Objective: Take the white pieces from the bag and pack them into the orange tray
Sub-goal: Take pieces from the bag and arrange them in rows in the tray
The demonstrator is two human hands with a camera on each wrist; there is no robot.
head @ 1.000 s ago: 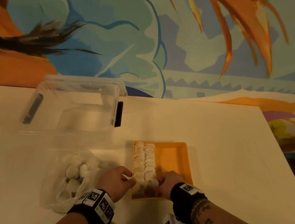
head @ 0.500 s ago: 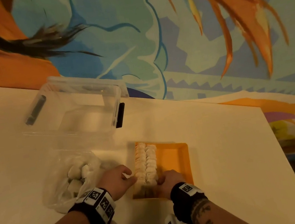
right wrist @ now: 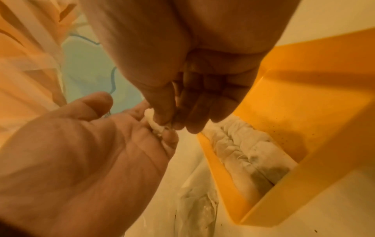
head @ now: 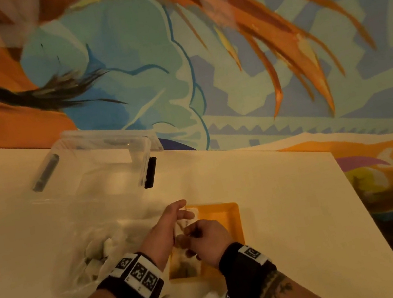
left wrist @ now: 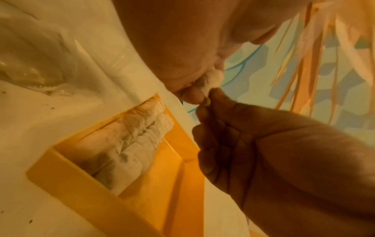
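Both my hands meet above the near-left part of the tray (head: 229, 211), sharing one white piece (left wrist: 213, 80). My left hand (head: 164, 232) pinches the piece between thumb and fingertip, its other fingers loosely extended toward the far side; my right hand (head: 209, 237) has thumb and fingers (right wrist: 162, 118) curled onto the same piece's lower end. The piece hangs clear of the tray, touching only the hands.

Two rows of packed pieces (left wrist: 138, 141) lie along the tray's left wall, running near to far. The right part of the tray floor is bare orange. The bag (head: 91, 255), holding more pieces, lies on the table (head: 277, 200) just left of the tray. A clear box (head: 104, 164) stands farther back on the left.

Step in hand, as I judge it: a handover or reshaping of the piece before it starts a third row. To do it well I would let one hand take the piece fully before the other lets go, lower it against the right flank of the second row, and press lightly so it seats without disturbing its neighbours. The pieces look soft and creased, so a hard squeeze may deform them.
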